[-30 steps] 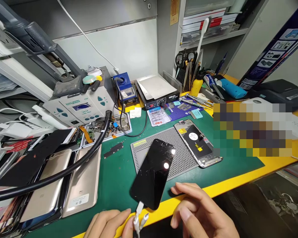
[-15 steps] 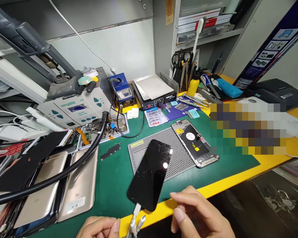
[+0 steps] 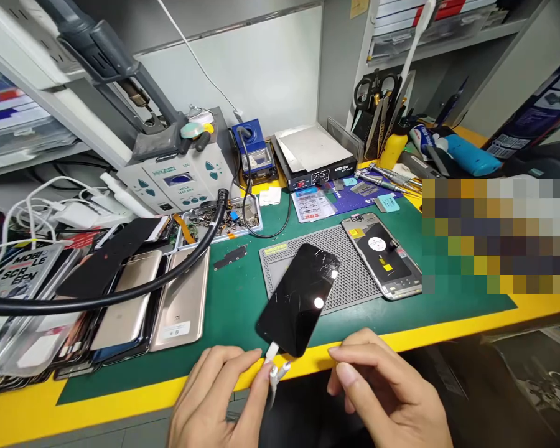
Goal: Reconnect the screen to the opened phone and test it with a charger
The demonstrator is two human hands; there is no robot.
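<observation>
A black smartphone point(image 3: 299, 298) with a cracked, dark screen lies face up, slanting across a grey perforated mat point(image 3: 350, 277). A white charging plug point(image 3: 271, 353) sits at its near end, and two more white cable connectors point(image 3: 280, 373) hang just below. Close beside the plug is my left hand point(image 3: 224, 392), thumb and forefinger apart on its left side; the thumb tip is at the connectors, without a clear grip. My right hand point(image 3: 387, 386) hovers over the bench's front edge, fingers loosely curled and slightly apart, with nothing visible in them.
Right of the phone lies a detached screen assembly point(image 3: 380, 255), back side up. Stacked phones point(image 3: 180, 305) and a thick black hose point(image 3: 186, 267) occupy the left. Behind stand a parts tray point(image 3: 256, 227), a hot-air station point(image 3: 182, 180) and a heating plate point(image 3: 312, 149). The far right is pixelated.
The view has swung left, so the bench appears shifted right. My left hand has risen to the plug, its pinched fingers now apart. My right hand's thumb has come closer to its forefinger.
</observation>
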